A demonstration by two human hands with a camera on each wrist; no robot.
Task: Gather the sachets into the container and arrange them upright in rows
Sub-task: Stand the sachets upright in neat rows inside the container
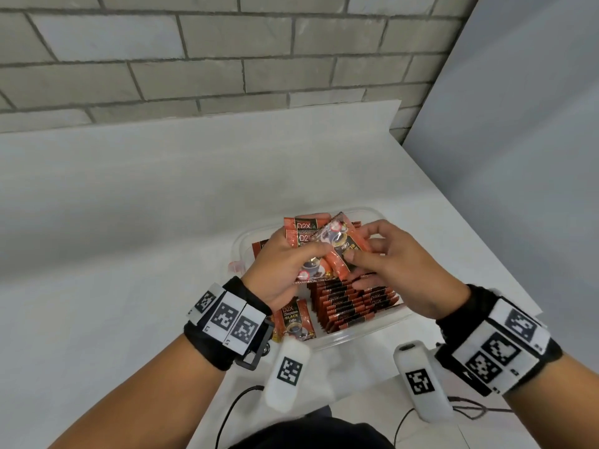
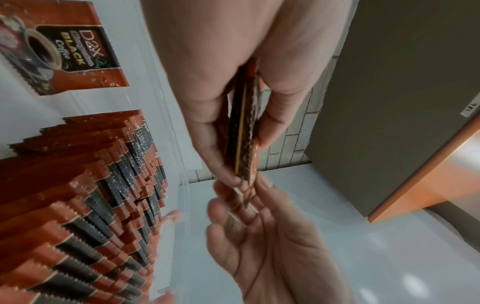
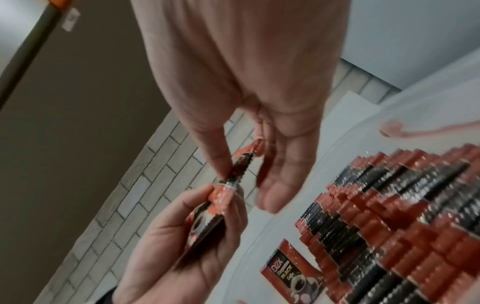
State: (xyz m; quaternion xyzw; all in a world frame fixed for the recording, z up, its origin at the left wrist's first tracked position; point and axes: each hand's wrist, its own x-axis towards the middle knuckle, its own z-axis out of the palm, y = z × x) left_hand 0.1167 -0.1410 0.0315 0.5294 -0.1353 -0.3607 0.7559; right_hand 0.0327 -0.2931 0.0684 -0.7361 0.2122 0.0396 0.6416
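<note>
A clear plastic container [image 1: 366, 332] sits on the white table with rows of red-and-black coffee sachets [image 1: 350, 303] standing upright in its right part. One sachet [image 1: 293, 319] lies flat in the near left corner. Above the container my left hand [image 1: 285, 257] grips a small stack of sachets [image 1: 303, 233], seen edge-on in the left wrist view as the stack [image 2: 244, 133]. My right hand [image 1: 366, 254] pinches one tilted sachet [image 1: 343, 254] against that stack. The right wrist view shows thumb and finger nipping this sachet [image 3: 241, 164] beside the upright rows [image 3: 389, 205].
The white table [image 1: 129, 254] runs left and back to a grey brick wall [image 1: 227, 59]. A grey panel [image 1: 518, 124] stands at the right, past the table's slanted right edge. The container has a red clip [image 1: 234, 265] on its left side. Black cables [image 1: 233, 403] hang at the near edge.
</note>
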